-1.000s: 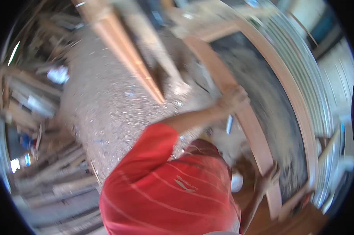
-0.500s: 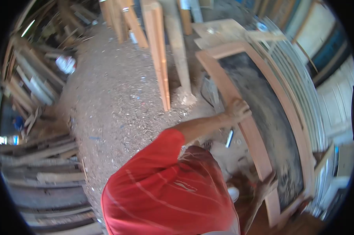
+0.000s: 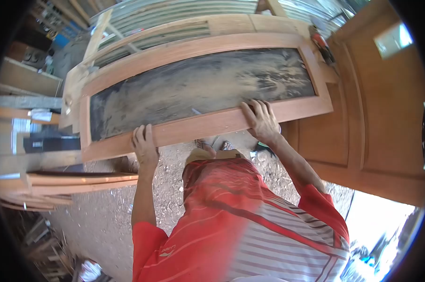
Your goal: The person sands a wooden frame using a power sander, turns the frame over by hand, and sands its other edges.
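Note:
A long wooden frame (image 3: 198,123) of pale reddish wood lies across my front, set around a dark panel (image 3: 198,80) smeared with dust. My left hand (image 3: 145,145) grips its near rail towards the left end, fingers over the top. Farther right on the same rail, my right hand (image 3: 261,121) is closed over the edge, with the fingertips on the upper face. The undersides of both grips are hidden. Beneath and behind the frame are the light boards of a workbench (image 3: 231,24); whether the frame rests fully on them I cannot tell.
A red and black tool (image 3: 320,44) lies at the bench's right end. A brown panelled door (image 3: 386,108) stands close on the right. Corrugated sheets (image 3: 175,10) are behind the bench. Stacked timber (image 3: 83,182) lies at left, and shavings litter the floor (image 3: 99,216).
My view has swung right to face the frame and bench squarely. Both hands stay on the near rail, and the floor and upright timber have left the middle of the view.

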Demonstrator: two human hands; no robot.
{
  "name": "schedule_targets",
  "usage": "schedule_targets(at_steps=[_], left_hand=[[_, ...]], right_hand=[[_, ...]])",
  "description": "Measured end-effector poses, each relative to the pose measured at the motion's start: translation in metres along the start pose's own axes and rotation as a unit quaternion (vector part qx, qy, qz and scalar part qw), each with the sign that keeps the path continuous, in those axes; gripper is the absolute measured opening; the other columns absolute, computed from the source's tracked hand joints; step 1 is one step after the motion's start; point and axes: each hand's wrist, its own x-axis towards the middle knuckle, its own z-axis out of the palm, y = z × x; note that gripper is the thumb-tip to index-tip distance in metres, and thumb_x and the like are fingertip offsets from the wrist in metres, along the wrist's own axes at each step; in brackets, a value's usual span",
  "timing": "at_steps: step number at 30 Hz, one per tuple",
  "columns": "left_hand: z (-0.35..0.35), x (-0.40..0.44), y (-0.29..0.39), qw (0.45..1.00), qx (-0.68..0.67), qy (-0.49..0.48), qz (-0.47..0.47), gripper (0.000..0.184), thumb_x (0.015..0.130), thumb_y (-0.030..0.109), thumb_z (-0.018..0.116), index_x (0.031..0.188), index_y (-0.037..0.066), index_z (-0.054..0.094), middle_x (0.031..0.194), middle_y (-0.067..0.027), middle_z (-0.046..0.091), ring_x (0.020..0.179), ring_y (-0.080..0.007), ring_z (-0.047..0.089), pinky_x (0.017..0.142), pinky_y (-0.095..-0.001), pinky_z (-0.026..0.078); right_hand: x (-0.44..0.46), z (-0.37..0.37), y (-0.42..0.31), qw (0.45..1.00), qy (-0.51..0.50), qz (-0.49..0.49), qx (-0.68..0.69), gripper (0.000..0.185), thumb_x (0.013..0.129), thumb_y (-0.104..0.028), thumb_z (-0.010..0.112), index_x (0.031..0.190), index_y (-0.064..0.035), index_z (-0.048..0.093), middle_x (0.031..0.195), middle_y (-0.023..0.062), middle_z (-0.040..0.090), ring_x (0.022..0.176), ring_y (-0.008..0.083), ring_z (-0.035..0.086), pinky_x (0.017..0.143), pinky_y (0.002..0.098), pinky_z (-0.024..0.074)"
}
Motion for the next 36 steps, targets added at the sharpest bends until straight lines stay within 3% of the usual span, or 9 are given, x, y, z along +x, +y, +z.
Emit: schedule_targets(at_steps=[3,4,16,22,25,26,30,35,36], left_hand=[[0.006,-0.006,-0.003,1.0,-0.004,-0.023,-0.021,0.089,0.073,-0.002,0.081,0.155,0.007,0.047,0.15,-0.0182,0.045,0.144,-0.0415,0.041,0.118,-0.0581,0.033],[0.006,-0.008,-0.004,0.999,0.002,-0.04,-0.025,0.091,0.072,0.0,0.083,0.155,0.008,0.046,0.15,-0.0184,0.045,0.144,-0.0412,0.041,0.118,-0.058,0.033],[-0.025,-0.008,-0.003,0.998,-0.043,-0.042,-0.001,0.089,0.071,0.001,0.086,0.151,0.007,0.049,0.146,-0.0185,0.048,0.141,-0.0409,0.043,0.115,-0.0578,0.033],[-0.075,0.003,-0.016,0.99,-0.019,-0.139,-0.006,0.091,0.069,0.005,0.089,0.151,0.009,0.049,0.144,-0.0173,0.049,0.139,-0.0398,0.045,0.116,-0.0566,0.033],[-0.113,0.032,-0.008,0.976,-0.03,-0.215,-0.022,0.092,0.068,0.009,0.091,0.151,0.01,0.051,0.143,-0.0146,0.051,0.139,-0.0373,0.045,0.116,-0.0541,0.034],[-0.124,0.042,-0.011,0.974,-0.03,-0.224,-0.01,0.091,0.069,0.01,0.09,0.151,0.01,0.052,0.142,-0.0142,0.052,0.139,-0.0363,0.046,0.116,-0.0527,0.034],[-0.169,0.064,-0.026,0.974,-0.036,-0.219,0.034,0.085,0.07,0.01,0.088,0.149,0.01,0.056,0.14,-0.0145,0.058,0.136,-0.0349,0.051,0.116,-0.0491,0.037],[-0.219,0.144,-0.049,0.983,-0.062,-0.165,0.048,0.08,0.071,0.007,0.087,0.146,0.01,0.061,0.129,-0.018,0.065,0.126,-0.0383,0.06,0.111,-0.0475,0.044],[-0.228,0.164,-0.051,0.985,-0.087,-0.139,0.049,0.078,0.071,0.007,0.086,0.145,0.009,0.062,0.128,-0.0184,0.066,0.124,-0.0389,0.061,0.11,-0.0468,0.045]], right_hand=[[-0.001,0.005,-0.004,1.0,-0.012,0.003,-0.006,0.073,0.083,-0.014,0.071,0.152,-0.007,0.048,0.141,0.0185,0.052,0.136,0.0383,0.049,0.119,0.0525,0.0362],[-0.001,0.009,-0.005,1.0,-0.01,0.004,-0.013,0.073,0.083,-0.014,0.071,0.151,-0.007,0.048,0.14,0.0186,0.052,0.137,0.038,0.048,0.119,0.0525,0.0355],[-0.017,-0.002,-0.024,0.999,0.025,0.013,-0.043,0.067,0.082,-0.008,0.068,0.146,-0.0043,0.051,0.139,0.0205,0.053,0.137,0.0381,0.048,0.121,0.0539,0.0335],[-0.011,-0.04,-0.038,0.999,-0.028,0.031,-0.009,0.083,0.072,-0.011,0.079,0.149,-0.0057,0.051,0.144,0.0177,0.052,0.14,0.0372,0.048,0.122,0.0524,0.0345],[0.004,-0.075,-0.029,0.997,-0.064,0.033,-0.009,0.082,0.072,-0.011,0.079,0.149,-0.0062,0.052,0.144,0.0169,0.053,0.141,0.0363,0.049,0.124,0.0513,0.035],[0.011,-0.088,-0.031,0.999,-0.033,0.022,-0.009,0.081,0.07,-0.012,0.081,0.146,-0.0059,0.056,0.141,0.0163,0.06,0.136,0.0358,0.056,0.122,0.0502,0.0406],[0.025,-0.124,-0.032,1.0,0.023,0.009,0.016,0.076,0.066,-0.013,0.084,0.138,-0.0047,0.064,0.133,0.0175,0.069,0.123,0.0355,0.067,0.112,0.0488,0.0504],[0.076,-0.174,-0.007,0.986,0.141,0.052,-0.068,0.07,0.066,-0.012,0.084,0.133,-0.0057,0.067,0.13,0.0158,0.07,0.123,0.0366,0.065,0.114,0.0489,0.0471],[0.094,-0.183,0.002,0.985,0.158,0.04,-0.06,0.067,0.068,-0.018,0.087,0.131,-0.0063,0.068,0.128,0.0154,0.07,0.122,0.0368,0.065,0.114,0.0485,0.0467]])
